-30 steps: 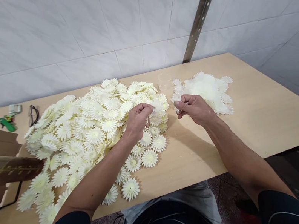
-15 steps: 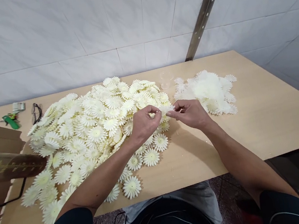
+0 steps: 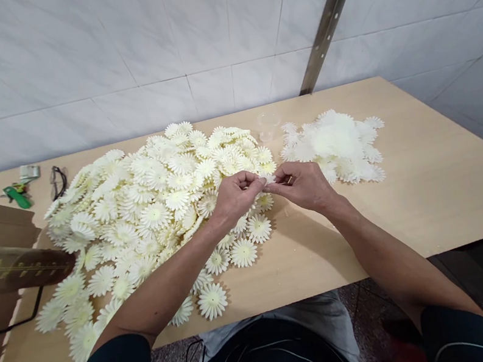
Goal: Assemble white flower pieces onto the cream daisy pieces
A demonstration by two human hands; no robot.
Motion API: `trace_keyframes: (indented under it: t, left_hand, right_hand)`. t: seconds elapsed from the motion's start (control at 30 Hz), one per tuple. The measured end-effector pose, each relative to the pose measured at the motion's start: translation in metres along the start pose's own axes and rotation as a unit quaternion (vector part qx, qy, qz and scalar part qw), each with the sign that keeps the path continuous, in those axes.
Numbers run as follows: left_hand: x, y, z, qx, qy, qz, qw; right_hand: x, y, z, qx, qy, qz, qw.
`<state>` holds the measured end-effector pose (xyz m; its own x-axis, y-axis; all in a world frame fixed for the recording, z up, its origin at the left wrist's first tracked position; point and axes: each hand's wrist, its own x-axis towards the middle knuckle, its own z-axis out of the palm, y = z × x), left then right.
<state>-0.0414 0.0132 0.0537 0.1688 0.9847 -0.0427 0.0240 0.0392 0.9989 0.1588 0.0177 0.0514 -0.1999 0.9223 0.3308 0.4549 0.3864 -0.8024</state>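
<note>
The piece [image 3: 268, 179] pinched between both hands is mostly hidden by fingers [image 3: 255, 182]. Left of the flower pile [image 3: 154, 189], the bottle [image 3: 11, 272] is cut off by the edge.

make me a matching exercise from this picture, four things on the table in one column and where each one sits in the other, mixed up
Things:
1. big heap of cream flowers
2. small pile of whiter flowers
3. green-handled tool
4. single flower piece

Places:
A. far left of the table, near the wall
B. pinched between the left hand and right hand
C. right of the hands
D. left of the hands, spread over the middle of the table

Pairs: 1-D, 2-C, 3-A, 4-B
</note>
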Motion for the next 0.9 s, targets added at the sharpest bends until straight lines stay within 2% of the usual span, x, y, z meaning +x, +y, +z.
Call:
trace_keyframes:
  t: [0.1,0.3,0.43,0.63,0.9]
  left_hand:
    - [0.0,0.004,0.0,0.019,0.019,-0.02,0.999]
    - [-0.001,0.008,0.0,0.032,0.033,-0.02,0.999]
    - [0.0,0.009,-0.002,0.022,0.032,-0.026,0.999]
    - [0.004,0.003,-0.007,-0.011,0.038,-0.023,0.999]
    - [0.008,0.001,-0.008,-0.039,0.033,-0.026,0.998]
  right_hand:
    - [0.001,0.0,-0.001,0.024,-0.013,0.023,0.999]
    - [0.002,0.001,-0.003,0.083,-0.037,0.063,0.994]
    - [0.003,0.002,-0.004,0.136,-0.068,0.089,0.984]
    - [0.004,0.003,-0.007,0.166,-0.075,0.106,0.978]
    - [0.006,0.0,-0.013,0.275,-0.087,0.13,0.949]
